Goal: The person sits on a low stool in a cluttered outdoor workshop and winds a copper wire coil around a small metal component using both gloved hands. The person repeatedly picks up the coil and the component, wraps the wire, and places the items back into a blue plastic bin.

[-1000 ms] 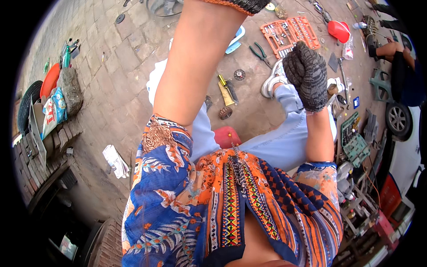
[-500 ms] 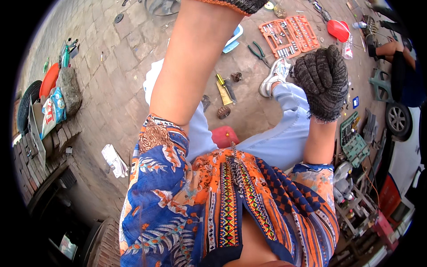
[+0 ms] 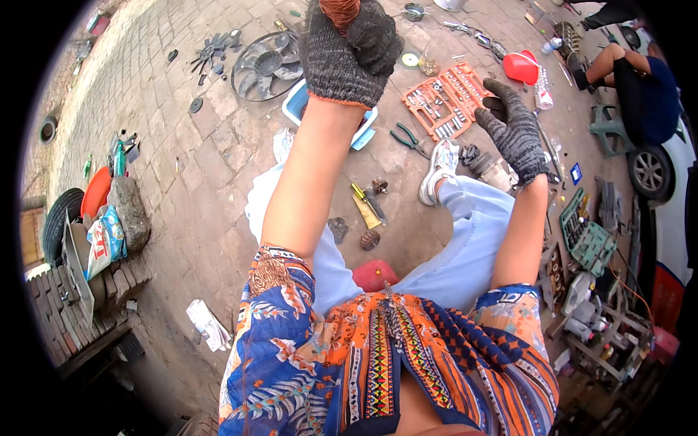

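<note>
Both hands wear dark grey knitted gloves. My left hand [image 3: 350, 54], raised at the top of the view, is closed around a copper-coloured wound bundle [image 3: 339, 11], whose upper part is cut off by the frame edge. On the right, my right hand [image 3: 515, 131] is raised with its fingers apart and nothing visible in it. Behind its fingertips, an orange socket set case [image 3: 447, 102] lies unfolded on the ground. Dark-handled pliers [image 3: 409, 139] rest beside my shoe. Between my legs are a yellow screwdriver [image 3: 358, 190], a yellow tube [image 3: 367, 212] and a small round brown part [image 3: 370, 240].
Beyond my left forearm stand a blue basin [image 3: 294, 116] and a ring-framed fan [image 3: 265, 65]. A red bowl-like container [image 3: 521, 67] sits far right, near a person [image 3: 640, 102] seated on a green stool [image 3: 614, 127]. A green tool case [image 3: 590, 240] lies right.
My right hand has opened from a fist. My left hand, almost out of view before, now shows with the copper-coloured bundle. The view has tilted up, showing more ground ahead.
</note>
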Tool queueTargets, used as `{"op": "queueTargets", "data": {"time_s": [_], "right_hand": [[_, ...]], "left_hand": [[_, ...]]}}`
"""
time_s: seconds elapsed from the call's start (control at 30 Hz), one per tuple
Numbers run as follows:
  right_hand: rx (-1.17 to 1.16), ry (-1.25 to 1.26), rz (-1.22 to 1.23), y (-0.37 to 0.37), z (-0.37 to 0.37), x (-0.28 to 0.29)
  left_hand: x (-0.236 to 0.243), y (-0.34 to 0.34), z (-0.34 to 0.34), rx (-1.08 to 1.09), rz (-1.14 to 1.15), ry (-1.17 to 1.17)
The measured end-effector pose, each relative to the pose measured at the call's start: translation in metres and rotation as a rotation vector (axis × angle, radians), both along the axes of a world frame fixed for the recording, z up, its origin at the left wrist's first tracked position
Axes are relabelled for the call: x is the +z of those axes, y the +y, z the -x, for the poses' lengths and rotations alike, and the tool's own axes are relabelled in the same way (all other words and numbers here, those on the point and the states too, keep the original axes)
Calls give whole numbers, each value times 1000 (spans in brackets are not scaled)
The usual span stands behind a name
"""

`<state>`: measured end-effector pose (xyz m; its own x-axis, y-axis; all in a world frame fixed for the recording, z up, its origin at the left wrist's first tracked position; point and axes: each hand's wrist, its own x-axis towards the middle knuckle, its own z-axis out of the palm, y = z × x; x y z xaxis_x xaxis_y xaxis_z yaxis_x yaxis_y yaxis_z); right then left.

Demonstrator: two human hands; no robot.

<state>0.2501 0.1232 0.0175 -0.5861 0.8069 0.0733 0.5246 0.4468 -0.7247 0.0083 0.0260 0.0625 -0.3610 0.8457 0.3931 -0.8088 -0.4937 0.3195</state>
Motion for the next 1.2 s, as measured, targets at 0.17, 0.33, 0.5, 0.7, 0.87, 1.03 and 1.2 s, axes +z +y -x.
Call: {"op": "queueTargets", "data": {"time_s": [0.17,0.33,0.5,0.7,0.87,1.03,1.2], "right_hand": [[76,514,498,-29,34,19],[344,615,913,-59,62,4],[344,270,502,-60,58,-2],[336,178,655,-56,50,22],[453,353,67,-28,26,-3],[318,491,380,-6,13,-8],[495,227,-493,-22,23,1]], "left_hand": [[-20,17,-9,43,367,50],[-27,24,-22,17,419,98],[-28,25,-22,-39,519,60],[-34,25,-15,193,787,199],[-39,20,4,-244,511,342],[-59,14,2,664,-364,1754],[-54,1,-5,476,194,2103]]}}
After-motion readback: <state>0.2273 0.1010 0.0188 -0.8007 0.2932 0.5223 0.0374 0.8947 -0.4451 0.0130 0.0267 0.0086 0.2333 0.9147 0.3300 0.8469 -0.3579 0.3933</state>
